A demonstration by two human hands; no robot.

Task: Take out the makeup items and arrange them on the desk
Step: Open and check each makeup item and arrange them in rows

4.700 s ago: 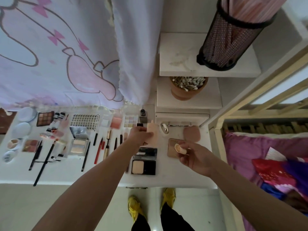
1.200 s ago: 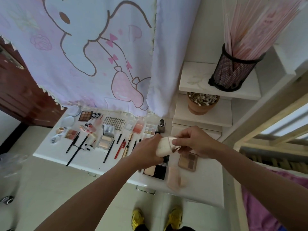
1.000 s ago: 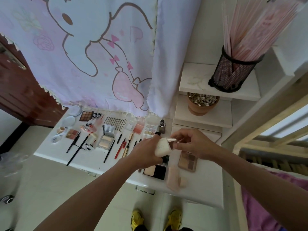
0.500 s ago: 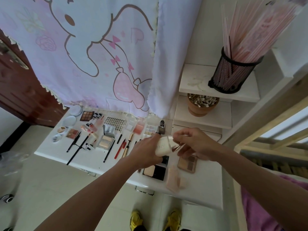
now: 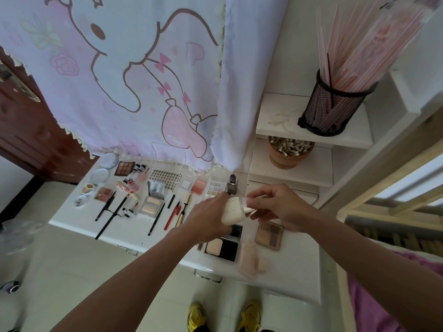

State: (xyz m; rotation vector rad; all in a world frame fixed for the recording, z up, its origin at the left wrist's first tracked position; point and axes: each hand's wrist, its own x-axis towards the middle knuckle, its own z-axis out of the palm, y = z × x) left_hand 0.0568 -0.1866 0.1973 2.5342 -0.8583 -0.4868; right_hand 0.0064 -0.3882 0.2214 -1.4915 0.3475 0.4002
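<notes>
Pair of yellow shoes [image 5: 223, 317], seen on the floor at the bottom edge. White desk [image 5: 287, 281]: pink puff [image 5: 249, 262], blurred, near the front edge; black compact [image 5: 224, 246] and brown eyeshadow palette [image 5: 269, 234] just behind. Above these, cream makeup sponge [image 5: 231, 210], clasped in the left hand [image 5: 208, 219]; clear wrapper [image 5: 248, 203] at its tip is pinched by the right hand [image 5: 280, 207]. Farther left, brushes, pencils and palettes are laid in rows. Beyond, cotton-swab pot [image 5: 287, 153] on a shelf.
</notes>
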